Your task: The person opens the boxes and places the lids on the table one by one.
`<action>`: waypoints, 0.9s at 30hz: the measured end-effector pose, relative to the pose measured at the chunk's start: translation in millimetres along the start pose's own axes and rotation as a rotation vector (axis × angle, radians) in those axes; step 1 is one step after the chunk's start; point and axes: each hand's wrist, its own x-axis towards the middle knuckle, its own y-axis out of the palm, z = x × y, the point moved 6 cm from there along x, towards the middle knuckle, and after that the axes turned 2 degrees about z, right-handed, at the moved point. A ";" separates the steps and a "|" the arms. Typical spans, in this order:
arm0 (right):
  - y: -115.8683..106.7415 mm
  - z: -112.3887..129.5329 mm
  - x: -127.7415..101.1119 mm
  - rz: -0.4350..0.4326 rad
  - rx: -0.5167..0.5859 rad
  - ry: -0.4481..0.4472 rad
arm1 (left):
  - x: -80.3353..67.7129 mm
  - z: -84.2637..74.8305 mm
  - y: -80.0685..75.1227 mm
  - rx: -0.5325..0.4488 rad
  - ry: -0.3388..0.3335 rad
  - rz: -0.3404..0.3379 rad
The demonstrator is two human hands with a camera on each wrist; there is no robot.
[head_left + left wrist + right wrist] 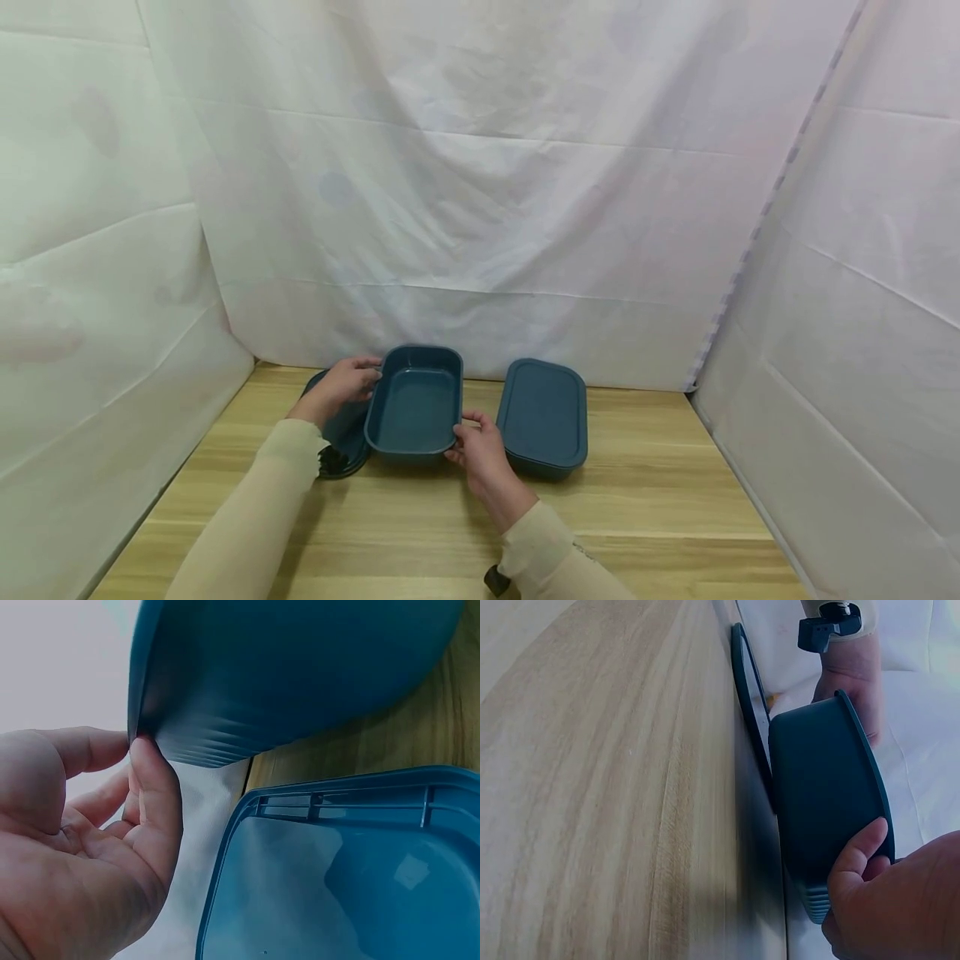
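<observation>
Between my two hands is a dark teal rectangular food container (417, 408), its inside bare and its mouth facing up. My left hand (348, 385) pinches its rim on the left side, thumb and forefinger meeting at the edge in the left wrist view. On the opposite side, near the front corner, my right hand (482, 454) grips the rim, with fingers against the outer wall. In the right wrist view the container (817, 780) appears raised at the table's edge line. A matching lid (300, 900) lies under my left hand, partly hidden by it in the head view.
To the right, a second teal container with its lid on (543, 412) stands on the wooden table (645, 500). White cloth (480, 208) hangs close behind the containers and along both sides.
</observation>
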 end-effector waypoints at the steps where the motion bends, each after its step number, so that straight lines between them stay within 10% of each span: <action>1: -0.1 0.4 0.2 -0.004 0.002 -0.002 | 0.6 0.0 -0.1 -0.001 -0.002 -0.001; 27: 1.0 -9.4 12.9 -0.024 0.032 0.004 | 8.5 6.8 -0.9 -0.004 -0.015 -0.018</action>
